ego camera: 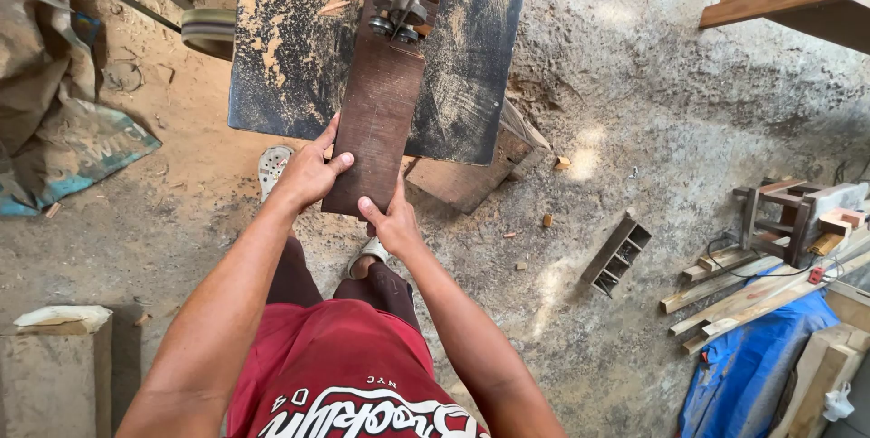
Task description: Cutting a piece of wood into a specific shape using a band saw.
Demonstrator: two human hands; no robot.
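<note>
- The dusty black saw table (299,57) stands far from me, strewn with sawdust.
- The dark wooden board (376,121) lies on it, its near end overhanging, its far end at the blade guide (399,12).
- My left hand (306,175) has its fingers clamped on the board's left edge.
- My right hand (391,225) grips its near right corner.

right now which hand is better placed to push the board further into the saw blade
Probably the right hand: it grips the near end of the dark board, directly behind it and in line with the blade guide. The left hand rests on the board's left edge, better for steadying.
</note>
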